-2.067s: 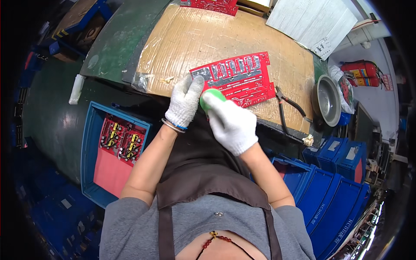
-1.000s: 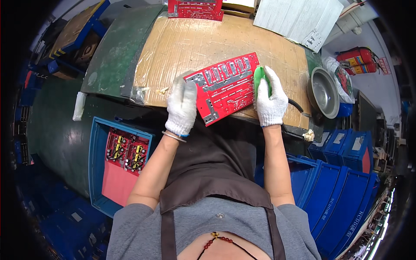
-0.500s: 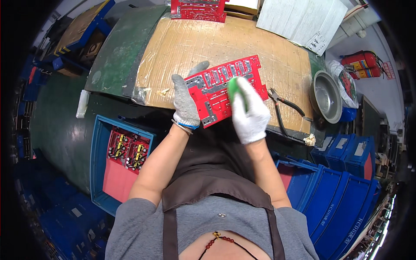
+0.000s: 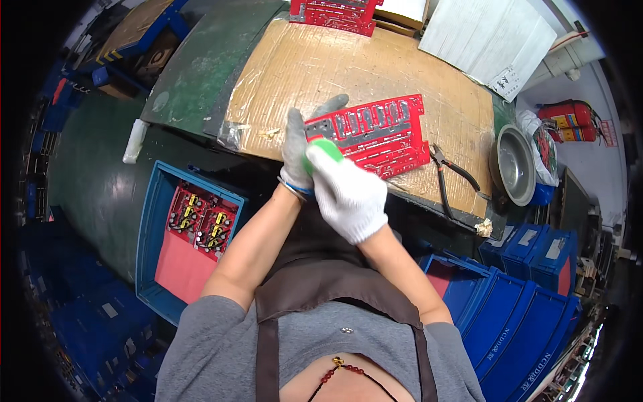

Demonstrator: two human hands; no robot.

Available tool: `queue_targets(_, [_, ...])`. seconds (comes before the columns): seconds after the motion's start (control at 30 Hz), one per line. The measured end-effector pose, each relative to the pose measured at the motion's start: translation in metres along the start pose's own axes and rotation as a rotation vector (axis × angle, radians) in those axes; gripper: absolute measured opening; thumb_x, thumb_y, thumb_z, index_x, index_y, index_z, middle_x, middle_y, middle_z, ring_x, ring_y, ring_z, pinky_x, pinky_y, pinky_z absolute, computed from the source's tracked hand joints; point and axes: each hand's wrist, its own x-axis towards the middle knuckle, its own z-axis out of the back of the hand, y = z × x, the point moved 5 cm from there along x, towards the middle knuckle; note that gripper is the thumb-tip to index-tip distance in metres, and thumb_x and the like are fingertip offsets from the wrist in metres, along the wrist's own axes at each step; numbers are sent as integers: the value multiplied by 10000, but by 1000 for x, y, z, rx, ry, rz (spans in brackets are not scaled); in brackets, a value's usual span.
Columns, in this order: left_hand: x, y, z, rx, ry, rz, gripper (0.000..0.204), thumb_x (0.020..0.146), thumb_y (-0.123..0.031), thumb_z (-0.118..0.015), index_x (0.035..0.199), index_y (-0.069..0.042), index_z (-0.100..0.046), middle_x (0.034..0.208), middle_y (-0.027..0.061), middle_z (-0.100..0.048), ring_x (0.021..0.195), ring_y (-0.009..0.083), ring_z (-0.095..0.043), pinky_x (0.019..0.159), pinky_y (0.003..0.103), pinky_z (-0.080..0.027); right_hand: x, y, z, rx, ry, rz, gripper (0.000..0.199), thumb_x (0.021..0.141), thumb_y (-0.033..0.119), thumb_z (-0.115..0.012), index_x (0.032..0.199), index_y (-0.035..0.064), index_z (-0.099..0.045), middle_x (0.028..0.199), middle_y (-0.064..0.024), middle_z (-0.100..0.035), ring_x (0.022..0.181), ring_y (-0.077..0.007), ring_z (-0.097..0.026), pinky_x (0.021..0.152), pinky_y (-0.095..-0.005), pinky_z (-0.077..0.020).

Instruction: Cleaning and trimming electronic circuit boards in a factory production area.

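A red circuit board [image 4: 392,137] with grey solder areas is tilted over the front part of the table. My left hand [image 4: 298,144], in a grey-white work glove, grips the board by its left end. In a white knit glove, my right hand [image 4: 348,197] is closed on a green brush-like thing [image 4: 325,153], held against the board's lower left part. Most of the green thing is covered by my fingers, so its exact kind is unclear. Pliers with dark handles [image 4: 442,177] lie on the cardboard to the right of the board.
Brown cardboard [image 4: 268,87] covers the table. Another red board [image 4: 335,17] lies at its far edge, near a white panel [image 4: 485,43]. A metal bowl [image 4: 516,164] stands at right. A blue crate [image 4: 144,268] with boards is at lower left; blue bins [image 4: 499,321] stand at lower right.
My right hand has moved left across the board with the green thing, from its middle to its lower left part. The whole view has shifted slightly.
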Motion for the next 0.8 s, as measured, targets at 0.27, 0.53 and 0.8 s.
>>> queue_targets(0.27, [1, 0, 0, -36, 51, 30, 1305, 751, -994, -342, 1574, 19, -321, 1516, 216, -458, 1386, 326, -480, 1157, 503, -414, 10, -6, 4, -57, -9, 7, 376, 844, 72, -754, 1209, 162, -730, 1029, -125, -760, 787, -279, -748, 692, -357, -594])
queue_targets(0.53, [2, -3, 6, 7, -78, 13, 1242, 810, -970, -192, 1568, -1, -352, 1552, 205, -450, 1413, 311, -461, 1192, 473, -371, 31, -20, -1, -113, -55, 44, 365, 850, 43, -723, 1205, 127, -732, 1043, -133, -760, 769, -269, -741, 680, -334, -593])
queue_targets(0.8, [1, 1, 9, 5, -49, -9, 1252, 802, -971, -176, 1578, -1, -332, 1576, 216, -411, 1463, 296, -394, 1226, 437, -315, 47, -15, -8, -213, -35, -7, 340, 894, 98, -713, 1232, 134, -714, 895, -149, -730, 701, -294, -713, 625, -369, -567])
